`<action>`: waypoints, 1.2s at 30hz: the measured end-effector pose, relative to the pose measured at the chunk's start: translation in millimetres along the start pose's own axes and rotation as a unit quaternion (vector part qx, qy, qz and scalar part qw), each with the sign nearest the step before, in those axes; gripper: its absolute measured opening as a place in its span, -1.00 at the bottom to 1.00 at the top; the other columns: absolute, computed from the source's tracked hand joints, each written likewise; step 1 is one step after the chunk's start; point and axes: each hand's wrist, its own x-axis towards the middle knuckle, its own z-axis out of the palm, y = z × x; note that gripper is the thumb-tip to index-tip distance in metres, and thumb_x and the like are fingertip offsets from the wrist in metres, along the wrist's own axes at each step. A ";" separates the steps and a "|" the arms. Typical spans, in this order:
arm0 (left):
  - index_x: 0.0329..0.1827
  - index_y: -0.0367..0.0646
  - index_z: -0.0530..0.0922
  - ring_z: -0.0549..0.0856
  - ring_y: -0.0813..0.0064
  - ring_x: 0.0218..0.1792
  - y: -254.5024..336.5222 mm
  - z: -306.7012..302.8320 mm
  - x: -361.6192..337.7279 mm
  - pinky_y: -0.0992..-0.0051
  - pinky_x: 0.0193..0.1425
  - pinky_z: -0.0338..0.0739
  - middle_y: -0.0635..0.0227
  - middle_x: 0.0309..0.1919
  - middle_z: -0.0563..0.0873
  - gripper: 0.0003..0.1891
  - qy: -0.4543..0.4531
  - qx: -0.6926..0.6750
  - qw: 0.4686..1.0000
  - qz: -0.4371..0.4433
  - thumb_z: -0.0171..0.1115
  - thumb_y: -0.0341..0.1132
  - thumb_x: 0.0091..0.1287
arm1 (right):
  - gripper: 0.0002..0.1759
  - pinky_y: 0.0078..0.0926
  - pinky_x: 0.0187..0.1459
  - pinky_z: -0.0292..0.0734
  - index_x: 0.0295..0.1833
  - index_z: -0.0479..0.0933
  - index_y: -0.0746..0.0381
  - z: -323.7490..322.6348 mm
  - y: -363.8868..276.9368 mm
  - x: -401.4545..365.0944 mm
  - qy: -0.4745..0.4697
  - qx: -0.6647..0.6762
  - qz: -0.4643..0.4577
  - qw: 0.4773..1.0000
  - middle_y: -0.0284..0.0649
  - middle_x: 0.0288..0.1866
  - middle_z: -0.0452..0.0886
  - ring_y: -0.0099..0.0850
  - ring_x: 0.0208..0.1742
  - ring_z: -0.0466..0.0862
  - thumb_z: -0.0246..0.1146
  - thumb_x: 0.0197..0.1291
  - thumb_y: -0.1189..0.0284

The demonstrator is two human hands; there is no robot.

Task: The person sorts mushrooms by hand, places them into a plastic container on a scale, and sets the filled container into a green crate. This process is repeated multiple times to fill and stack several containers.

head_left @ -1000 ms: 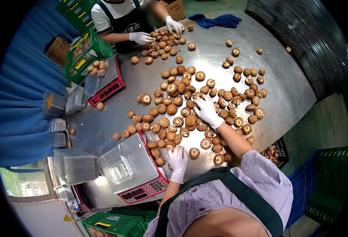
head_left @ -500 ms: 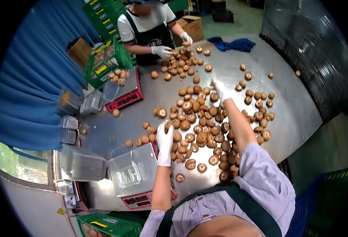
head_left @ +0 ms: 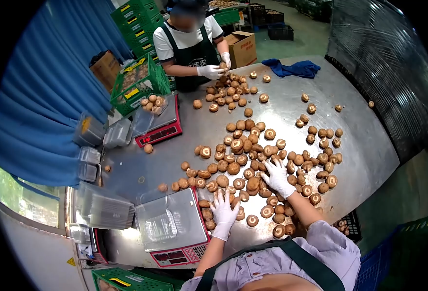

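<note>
Brown shiitake mushrooms [head_left: 233, 168] lie in a loose heap across the metal table, some cap up, some showing pale gills and stems. My left hand [head_left: 224, 214], in a white glove, rests at the heap's near left side with fingers spread over mushrooms beside the scale. Also gloved, my right hand [head_left: 278, 179] reaches into the middle of the heap, its fingers apart and touching mushrooms. Neither hand is visibly gripping one. Left of my left hand, a clear plastic tray [head_left: 159, 227] sits on a red-edged digital scale [head_left: 176, 256].
Across the table a co-worker [head_left: 189, 53] in white gloves handles a mushroom over another pile. A second scale [head_left: 160, 133] carries a clear tray of mushrooms. Stacked clear trays [head_left: 105, 206] line the left edge. A blue cloth [head_left: 291, 69] lies at the far edge.
My left hand has come nearer and right, its fingers now spread and the mushroom it held no longer visible in it. My right hand has drawn back toward me into the heap.
</note>
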 end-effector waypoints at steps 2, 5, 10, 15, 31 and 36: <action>0.42 0.06 0.18 0.15 0.03 0.39 2.7 0.0 1.2 -0.12 0.39 -0.06 0.14 0.41 0.17 -0.24 -0.005 0.015 1.000 -0.014 0.12 0.15 0.19 | -0.41 -0.05 0.36 0.09 0.19 0.42 0.17 2.2 1.5 1.4 0.022 -0.008 -0.008 1.000 -0.13 0.10 0.54 -0.06 0.26 0.36 0.20 0.10 0.09; 0.42 0.06 0.18 0.15 0.03 0.39 1.3 0.2 -0.6 -0.11 0.40 -0.08 0.13 0.40 0.18 -0.24 0.007 0.007 1.000 -0.006 0.12 0.14 0.19 | -0.45 -0.06 0.35 0.12 0.17 0.44 0.17 3.9 4.6 0.1 0.035 0.008 -0.007 0.999 -0.15 0.03 0.58 -0.06 0.25 0.37 0.22 0.09 0.13; 0.42 0.06 0.18 0.15 0.03 0.39 0.4 1.4 -1.9 -0.10 0.40 -0.08 0.13 0.40 0.18 -0.24 0.009 -0.003 1.000 -0.011 0.13 0.14 0.18 | -0.45 -0.05 0.35 0.11 0.16 0.45 0.17 6.0 4.6 -0.3 0.038 0.007 -0.005 0.999 -0.14 0.02 0.58 -0.07 0.24 0.38 0.22 0.09 0.13; 0.40 0.03 0.21 0.17 0.04 0.38 0.3 3.0 -0.4 -0.14 0.38 -0.04 0.16 0.40 0.19 -0.24 0.022 -0.009 1.000 -0.006 0.17 0.12 0.15 | -0.48 -0.06 0.35 0.11 0.14 0.46 0.17 -2.1 1.2 0.6 0.029 0.018 0.008 0.999 -0.14 0.01 0.59 -0.09 0.25 0.38 0.22 0.09 0.15; 0.40 0.01 0.21 0.16 0.06 0.39 -1.6 4.3 -1.5 -0.11 0.40 -0.07 0.15 0.40 0.18 -0.24 0.020 -0.007 1.000 -0.006 0.16 0.14 0.16 | -0.51 -0.06 0.33 0.15 0.12 0.50 0.17 2.0 2.7 0.5 0.061 0.032 0.009 0.998 -0.13 -0.02 0.61 -0.04 0.23 0.39 0.23 0.09 0.18; 0.39 0.01 0.22 0.17 0.05 0.38 -2.3 5.2 -2.1 -0.10 0.40 -0.06 0.15 0.40 0.19 -0.24 0.025 -0.008 1.000 -0.007 0.15 0.14 0.16 | -0.52 -0.06 0.33 0.16 0.10 0.50 0.18 2.9 2.5 0.7 0.061 0.025 0.011 0.998 -0.13 -0.03 0.61 -0.04 0.21 0.41 0.23 0.09 0.19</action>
